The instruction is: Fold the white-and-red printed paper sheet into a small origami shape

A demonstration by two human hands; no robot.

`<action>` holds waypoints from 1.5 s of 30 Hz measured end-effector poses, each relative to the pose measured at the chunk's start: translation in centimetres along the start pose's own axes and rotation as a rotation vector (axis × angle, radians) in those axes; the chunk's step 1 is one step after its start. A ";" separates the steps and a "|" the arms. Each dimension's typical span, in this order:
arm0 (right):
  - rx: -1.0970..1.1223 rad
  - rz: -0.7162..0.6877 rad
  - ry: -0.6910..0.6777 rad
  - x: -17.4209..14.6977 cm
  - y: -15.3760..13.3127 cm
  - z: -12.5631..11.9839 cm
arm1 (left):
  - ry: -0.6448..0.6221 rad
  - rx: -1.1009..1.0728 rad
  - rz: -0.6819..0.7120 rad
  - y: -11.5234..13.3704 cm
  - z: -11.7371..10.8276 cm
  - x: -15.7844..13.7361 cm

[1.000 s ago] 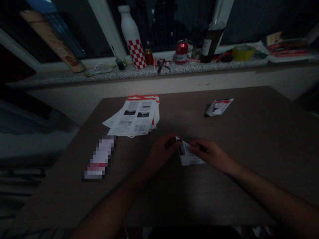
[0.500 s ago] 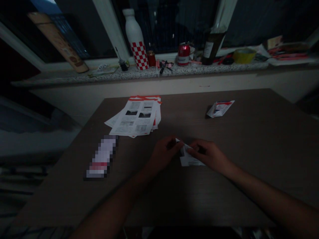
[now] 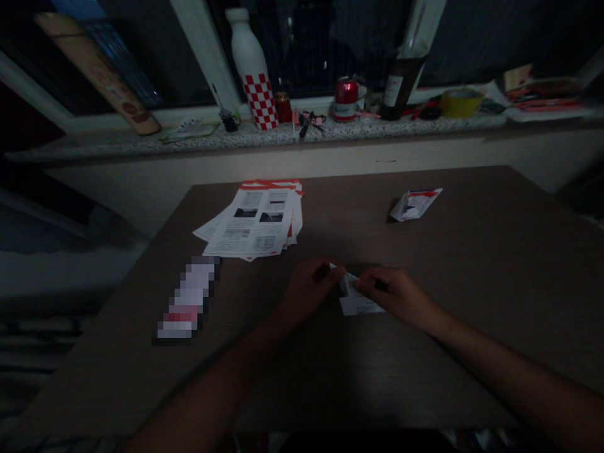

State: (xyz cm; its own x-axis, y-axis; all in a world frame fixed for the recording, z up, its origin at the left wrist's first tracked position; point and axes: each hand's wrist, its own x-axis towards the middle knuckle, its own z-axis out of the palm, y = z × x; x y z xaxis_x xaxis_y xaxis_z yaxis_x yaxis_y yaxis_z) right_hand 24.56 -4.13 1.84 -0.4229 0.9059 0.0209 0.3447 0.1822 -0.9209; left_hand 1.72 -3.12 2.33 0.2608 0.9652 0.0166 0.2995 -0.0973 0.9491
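A small folded piece of printed paper (image 3: 353,302) is between my hands, low over the middle of the table. The thumb and fingers of my left hand (image 3: 314,283) pinch its upper left corner. On its right side, my right hand (image 3: 394,289) grips the paper with thumb and fingertips, covering part of it. Beyond my right hand stands a folded paper piece (image 3: 415,205) with red and blue print, propped up like a small tent. A stack of printed sheets (image 3: 255,220) lies fanned out ahead and to the left of my left hand.
A phone (image 3: 187,299), its screen blurred out, lies at the left of the brown table (image 3: 495,302). Along the stone windowsill (image 3: 198,143) stand a checkered white bottle (image 3: 255,69), a red can (image 3: 345,99), a dark bottle (image 3: 399,88) and yellow tape (image 3: 461,102).
Both hands keep hold of the folded paper and have barely moved. The whole view has shifted slightly, moving the sill objects and phone a little leftward in the picture.
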 end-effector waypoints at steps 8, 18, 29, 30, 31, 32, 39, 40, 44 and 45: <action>-0.002 0.017 -0.051 -0.1 -0.5 -0.4 | 0.051 0.047 0.038 0.7 -0.2 -0.2; -0.114 -0.041 -0.085 0.0 -0.2 -0.9 | -0.160 0.072 0.027 0.2 -0.5 -0.1; -0.096 0.003 -0.194 0.2 0.3 -1.4 | -0.096 0.118 0.061 0.7 -0.8 -0.1; -0.088 0.003 -0.194 0.1 0.2 -1.5 | -0.096 0.120 0.061 0.7 -0.9 -0.1; -0.082 0.002 -0.197 0.1 0.2 -1.6 | -0.092 0.126 0.057 0.7 -0.9 -0.1; -0.079 -0.001 -0.204 0.1 0.1 -1.7 | -0.087 0.130 0.050 0.7 -1.0 -0.1; 0.016 0.040 -0.261 0.0 -0.1 -2.5 | -0.070 0.136 0.051 0.6 -1.4 0.1; 0.022 0.044 -0.261 0.0 -0.1 -2.5 | -0.057 0.141 0.048 0.6 -1.5 0.1; 0.125 0.109 -0.325 0.0 0.3 -2.7 | -0.024 0.151 0.046 0.6 -2.0 0.2; 0.160 0.127 -0.337 0.0 0.4 -2.7 | -0.030 0.147 0.048 0.6 -2.1 0.2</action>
State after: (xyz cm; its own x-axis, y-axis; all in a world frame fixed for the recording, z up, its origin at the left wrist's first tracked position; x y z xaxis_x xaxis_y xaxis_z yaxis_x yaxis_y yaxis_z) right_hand 26.99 -3.01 2.58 -0.6457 0.7365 -0.2015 0.2881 -0.0093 -0.9575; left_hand 0.08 -2.44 3.54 0.3050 0.9511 0.0489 0.4165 -0.1793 0.8913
